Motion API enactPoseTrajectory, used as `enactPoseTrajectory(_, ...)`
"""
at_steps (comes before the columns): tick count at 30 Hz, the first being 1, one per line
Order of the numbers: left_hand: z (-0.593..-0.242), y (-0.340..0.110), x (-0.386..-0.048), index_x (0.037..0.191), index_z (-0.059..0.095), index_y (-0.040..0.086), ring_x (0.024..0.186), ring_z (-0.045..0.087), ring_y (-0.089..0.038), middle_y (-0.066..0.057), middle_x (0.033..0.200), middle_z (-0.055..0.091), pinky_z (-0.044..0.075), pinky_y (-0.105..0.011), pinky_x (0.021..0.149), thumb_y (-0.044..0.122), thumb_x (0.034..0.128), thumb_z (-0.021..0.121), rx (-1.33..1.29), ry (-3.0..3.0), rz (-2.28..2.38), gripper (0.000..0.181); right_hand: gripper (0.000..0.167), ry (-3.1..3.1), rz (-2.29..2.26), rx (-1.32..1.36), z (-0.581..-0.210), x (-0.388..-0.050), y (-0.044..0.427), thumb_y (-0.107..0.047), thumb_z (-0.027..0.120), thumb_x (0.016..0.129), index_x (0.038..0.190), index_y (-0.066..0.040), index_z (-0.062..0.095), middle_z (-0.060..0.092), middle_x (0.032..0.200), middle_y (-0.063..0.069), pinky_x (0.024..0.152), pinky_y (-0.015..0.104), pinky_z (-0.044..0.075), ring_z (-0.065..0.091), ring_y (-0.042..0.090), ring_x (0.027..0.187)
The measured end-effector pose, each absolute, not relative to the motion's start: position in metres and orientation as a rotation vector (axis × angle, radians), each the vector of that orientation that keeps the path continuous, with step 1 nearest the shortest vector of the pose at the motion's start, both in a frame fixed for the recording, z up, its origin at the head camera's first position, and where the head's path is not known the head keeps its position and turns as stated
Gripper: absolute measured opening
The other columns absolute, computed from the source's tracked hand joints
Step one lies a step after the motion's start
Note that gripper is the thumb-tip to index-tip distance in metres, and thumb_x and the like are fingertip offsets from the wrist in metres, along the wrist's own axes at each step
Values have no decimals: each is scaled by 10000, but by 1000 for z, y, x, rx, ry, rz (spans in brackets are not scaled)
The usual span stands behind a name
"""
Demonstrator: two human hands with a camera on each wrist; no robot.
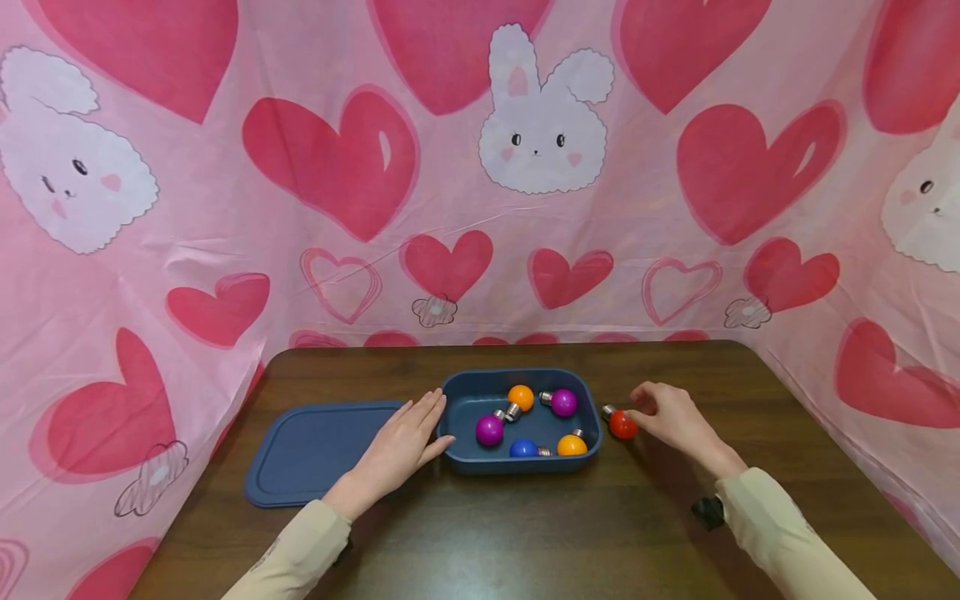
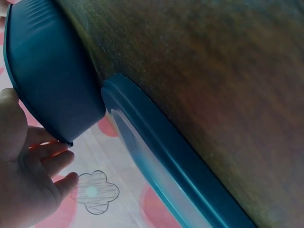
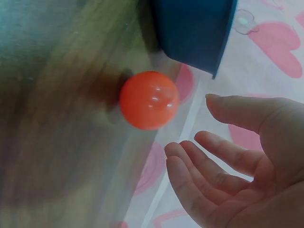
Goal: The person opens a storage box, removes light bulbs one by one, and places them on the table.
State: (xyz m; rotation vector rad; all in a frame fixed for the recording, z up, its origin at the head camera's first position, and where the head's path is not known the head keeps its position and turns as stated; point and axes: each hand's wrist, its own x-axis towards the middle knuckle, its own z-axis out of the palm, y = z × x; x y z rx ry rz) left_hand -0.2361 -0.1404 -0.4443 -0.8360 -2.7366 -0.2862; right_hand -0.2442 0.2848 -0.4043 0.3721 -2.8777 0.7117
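A red bulb (image 1: pixel 622 424) lies on the table just right of the blue container (image 1: pixel 517 467). My right hand (image 1: pixel 667 421) hovers beside it, thumb and fingers apart; in the right wrist view a gap shows between that hand (image 3: pixel 237 166) and the red bulb (image 3: pixel 149 100). My left hand (image 1: pixel 405 437) rests against the container's left rim with fairly straight fingers; the left wrist view shows its fingertips at the rim. Inside the container lie two purple bulbs (image 1: pixel 490 430), two orange ones (image 1: pixel 521 397) and a blue one (image 1: pixel 524 448).
A blue lid (image 1: pixel 300 454) lies flat on the table left of the container, partly behind my left hand and forearm. The brown wooden table (image 1: pixel 525 533) ends at a pink cloth (image 1: pixel 525 217) with hearts and rabbits, which hangs behind it and at both sides.
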Motion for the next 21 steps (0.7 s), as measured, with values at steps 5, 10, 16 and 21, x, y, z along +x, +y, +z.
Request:
enactPoseTrajectory(5,-445,-141,-237,1466,461,13,1417,468,-290,-152,1533,464,382,-492,1169,461,959,598,-830,-2747,-290,690,286,-2873,720,408,-391,-249,278,-174,769,845,1023,27,672,718,914,157,704,384,603,672,245,785)
enactPoseTrajectory(10,-446,-141,-238,1463,463,8,1415,471,-297,-156,1532,465,382,-494,1169,449,957,606,-829,-2742,-289,685,316,-2909,733,455,-378,-255,265,-184,756,862,1077,28,662,716,987,185,760,426,611,672,265,836)
enactPoseTrajectory(16,-445,-141,-237,1455,470,-1,1409,477,-300,-165,1525,472,382,-498,1167,436,958,609,-838,-2733,-300,677,347,-2995,730,495,-368,-266,245,-195,747,876,1123,28,647,706,1047,203,772,399,615,660,220,847)
enactPoseTrajectory(21,-444,-141,-236,1463,461,3,1415,469,-295,-160,1531,464,380,-496,1170,447,962,599,-836,-2743,-309,683,374,-3016,710,576,-364,-275,231,-191,754,868,1136,44,641,706,1040,194,784,400,615,658,219,852)
